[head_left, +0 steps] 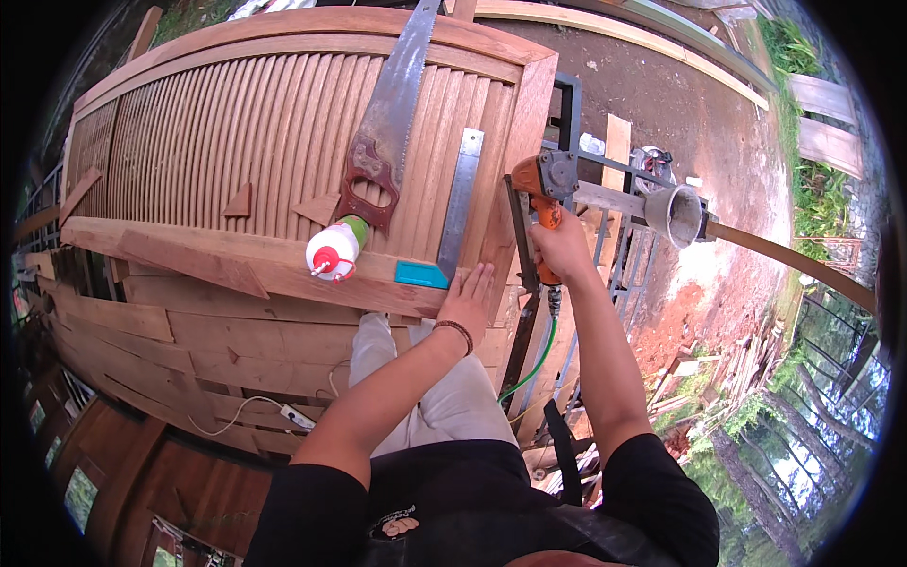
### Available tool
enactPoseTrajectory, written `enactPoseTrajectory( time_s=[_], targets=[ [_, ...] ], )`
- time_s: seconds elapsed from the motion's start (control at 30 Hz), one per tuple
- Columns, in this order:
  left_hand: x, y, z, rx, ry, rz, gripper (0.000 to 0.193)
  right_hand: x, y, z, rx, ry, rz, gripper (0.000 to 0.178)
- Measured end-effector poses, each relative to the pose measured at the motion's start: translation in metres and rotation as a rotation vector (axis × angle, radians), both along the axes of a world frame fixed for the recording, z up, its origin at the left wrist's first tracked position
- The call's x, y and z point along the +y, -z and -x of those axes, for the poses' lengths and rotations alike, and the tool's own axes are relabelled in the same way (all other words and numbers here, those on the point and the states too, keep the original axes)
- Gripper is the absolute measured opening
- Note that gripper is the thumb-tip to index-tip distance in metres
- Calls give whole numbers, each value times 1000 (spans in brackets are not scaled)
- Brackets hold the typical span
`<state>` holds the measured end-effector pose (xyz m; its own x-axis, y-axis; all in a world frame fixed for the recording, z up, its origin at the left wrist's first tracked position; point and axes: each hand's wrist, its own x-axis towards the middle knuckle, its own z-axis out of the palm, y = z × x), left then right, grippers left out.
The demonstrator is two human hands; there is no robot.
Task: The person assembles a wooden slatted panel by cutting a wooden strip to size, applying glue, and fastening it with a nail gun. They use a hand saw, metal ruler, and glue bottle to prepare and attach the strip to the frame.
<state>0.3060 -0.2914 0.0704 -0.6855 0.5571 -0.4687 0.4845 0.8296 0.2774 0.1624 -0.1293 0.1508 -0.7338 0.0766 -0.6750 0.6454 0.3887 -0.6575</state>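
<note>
A louvred wooden shutter panel (274,123) lies flat in front of me. My right hand (564,248) is closed round the grip of an orange and black air nailer (546,180), its nose against the panel's right edge. A green air hose (540,354) runs from the handle's lower end. My left hand (470,300) rests flat, fingers stretched out, on the panel's near right corner. Beside its fingertips lies a try square with a teal handle (421,274) and a steel blade (461,194). Farther left are a hand saw (389,123) and a white glue bottle with a red cap (331,253).
Small wooden offcuts (238,201) lie on the slats, and a longer wood strip (194,265) lies along the near rail. A black metal frame (567,113) stands at the right. Beyond it is a grey bucket (675,215). A power strip (298,417) with a white cord lies below left.
</note>
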Motion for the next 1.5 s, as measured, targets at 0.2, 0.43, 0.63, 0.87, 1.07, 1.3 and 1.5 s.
enactPoseTrajectory(
  time_s=[0.2,0.43,0.63,0.87,1.07,1.3,1.5],
  targets=[
    [4,-4,4,-27,7,14,63,3,11,-4,21,-37,-61,42],
    [-1,1,-1,-12,6,12,63,11,-10,2,82,138,36,41],
    [-14,3,13,-124,-99,-237,58,21,-1,0,51,120,13,35],
    [-45,-7,96,-58,-465,-521,56,23,4,-2,38,119,-33,34],
    [3,3,102,88,-50,-2,65,23,-2,6,55,136,27,34],
    [44,-15,113,-9,22,293,55,53,-6,93,143,183,67,13],
    [40,2,99,61,-54,242,53,55,5,172,167,155,75,13]
  ],
)
